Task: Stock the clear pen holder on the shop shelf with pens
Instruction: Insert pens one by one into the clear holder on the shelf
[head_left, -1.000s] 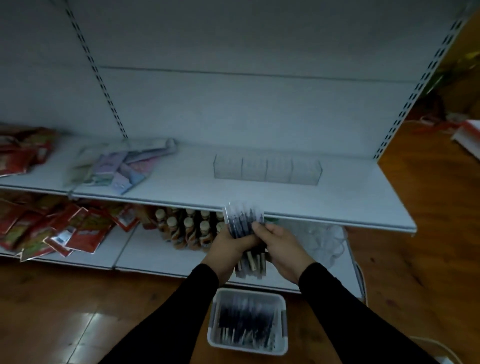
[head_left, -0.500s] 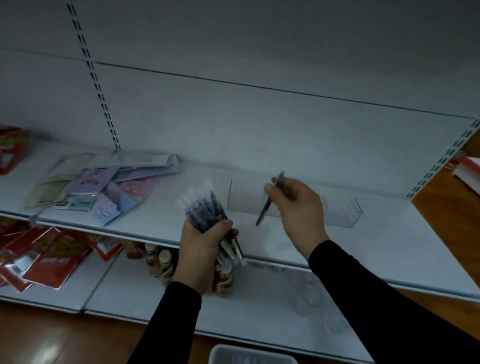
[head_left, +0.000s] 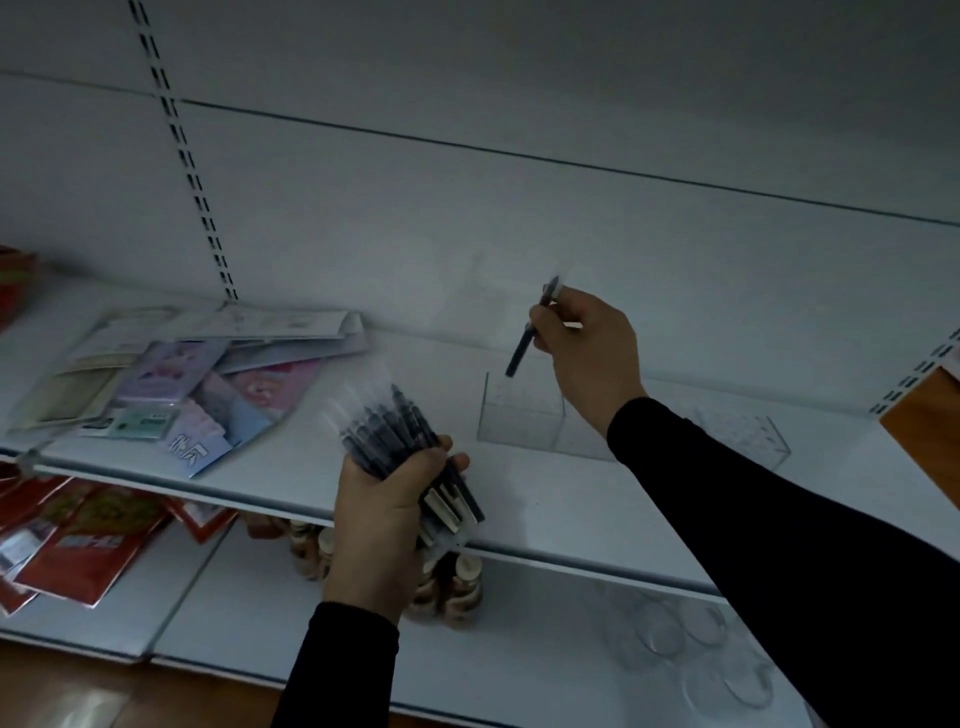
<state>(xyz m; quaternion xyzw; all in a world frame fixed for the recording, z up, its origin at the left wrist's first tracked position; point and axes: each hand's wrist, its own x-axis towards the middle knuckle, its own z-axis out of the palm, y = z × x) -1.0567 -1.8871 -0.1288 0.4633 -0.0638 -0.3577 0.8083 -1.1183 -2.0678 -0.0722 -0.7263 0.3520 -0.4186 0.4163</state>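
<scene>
Dim white shop shelf (head_left: 545, 514). Clear pen holder (head_left: 519, 415) on it, leftmost cell directly under single pen (head_left: 521, 351), tilted tip-down, pinched by right hand (head_left: 587, 348). Left of holder, nearer the shelf edge: bundle of pens (head_left: 400, 441) gripped in left hand (head_left: 384, 525).
</scene>
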